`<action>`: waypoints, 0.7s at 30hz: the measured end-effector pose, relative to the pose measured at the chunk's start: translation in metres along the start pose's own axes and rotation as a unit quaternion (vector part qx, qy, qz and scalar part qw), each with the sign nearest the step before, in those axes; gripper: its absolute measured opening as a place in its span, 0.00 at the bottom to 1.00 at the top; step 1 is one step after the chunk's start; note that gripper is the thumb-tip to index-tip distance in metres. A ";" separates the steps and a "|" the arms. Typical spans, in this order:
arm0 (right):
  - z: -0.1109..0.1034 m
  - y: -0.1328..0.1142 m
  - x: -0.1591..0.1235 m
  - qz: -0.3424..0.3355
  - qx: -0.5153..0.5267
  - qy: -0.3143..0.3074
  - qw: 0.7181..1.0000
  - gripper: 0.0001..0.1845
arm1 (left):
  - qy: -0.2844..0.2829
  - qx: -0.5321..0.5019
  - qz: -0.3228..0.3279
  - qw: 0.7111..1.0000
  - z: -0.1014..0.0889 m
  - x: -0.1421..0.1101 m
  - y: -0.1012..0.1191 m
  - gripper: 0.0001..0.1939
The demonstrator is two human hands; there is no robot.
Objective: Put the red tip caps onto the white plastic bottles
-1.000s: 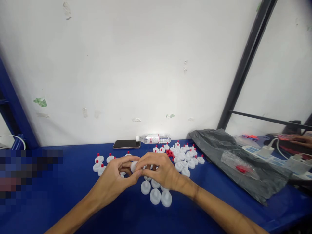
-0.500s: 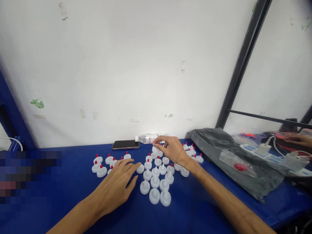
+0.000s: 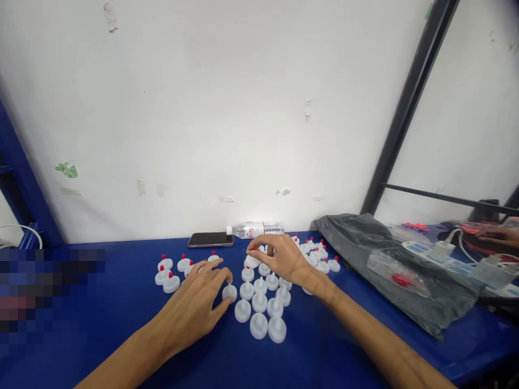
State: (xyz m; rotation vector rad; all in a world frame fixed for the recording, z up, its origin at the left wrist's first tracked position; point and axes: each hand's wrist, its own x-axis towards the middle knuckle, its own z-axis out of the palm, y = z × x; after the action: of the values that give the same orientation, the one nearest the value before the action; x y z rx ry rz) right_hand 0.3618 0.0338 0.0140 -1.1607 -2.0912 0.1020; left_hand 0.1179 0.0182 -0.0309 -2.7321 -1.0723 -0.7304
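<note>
Several white plastic caps [image 3: 259, 302], some topped with small red plugs, stand in rows on the blue table [image 3: 121, 302]. My left hand [image 3: 198, 308] lies low over the table, fingers curled, fingertips touching a white cap [image 3: 229, 292] at the left of the rows. My right hand [image 3: 279, 259] hovers over the far end of the rows, thumb and forefinger pinched on a small red plug [image 3: 250, 251] above a cap. More red-topped caps [image 3: 170, 270] sit to the left, and another cluster of caps [image 3: 320, 254] lies behind my right hand.
A phone [image 3: 211, 239] and a lying water bottle [image 3: 255, 230] rest against the white wall. A dark plastic bag [image 3: 389, 270] with a clear pouch of red plugs [image 3: 401, 279] lies right. Power strips [image 3: 438, 254] and another person's hand [image 3: 497, 233] are far right.
My hands parted after working together on one cap. The right hand reached to the far caps, then drew back left with a red plug. The left hand slid to a cap.
</note>
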 end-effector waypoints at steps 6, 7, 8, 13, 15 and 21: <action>0.013 -0.004 -0.003 0.009 0.005 -0.004 1.000 0.07 | 0.034 -0.045 -0.032 0.998 -0.007 0.007 -0.002 0.05; 0.015 -0.005 -0.004 0.007 0.008 -0.007 1.000 0.07 | 0.061 -0.039 -0.058 0.996 -0.012 0.009 -0.004 0.06; 0.017 -0.007 -0.005 0.004 0.011 -0.011 1.000 0.07 | 0.085 -0.034 -0.082 0.992 -0.018 0.011 -0.006 0.08; 0.030 -0.017 -0.012 -0.009 -0.009 -0.043 0.999 0.05 | 0.198 -0.038 -0.190 0.961 -0.047 0.017 -0.008 0.17; 0.035 -0.018 -0.014 -0.023 -0.030 -0.060 0.997 0.05 | 0.200 -0.036 -0.187 0.961 -0.049 0.017 -0.008 0.19; 0.037 -0.014 -0.013 -0.040 -0.039 -0.056 0.997 0.03 | 0.186 -0.022 -0.130 0.974 -0.031 0.014 -0.012 0.25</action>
State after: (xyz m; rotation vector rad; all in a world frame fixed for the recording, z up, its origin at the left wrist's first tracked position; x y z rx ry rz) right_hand 0.3331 0.0257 -0.0152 -1.1399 -2.2553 0.0485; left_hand 0.1065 0.0270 0.0023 -2.3710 -1.3393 -1.2561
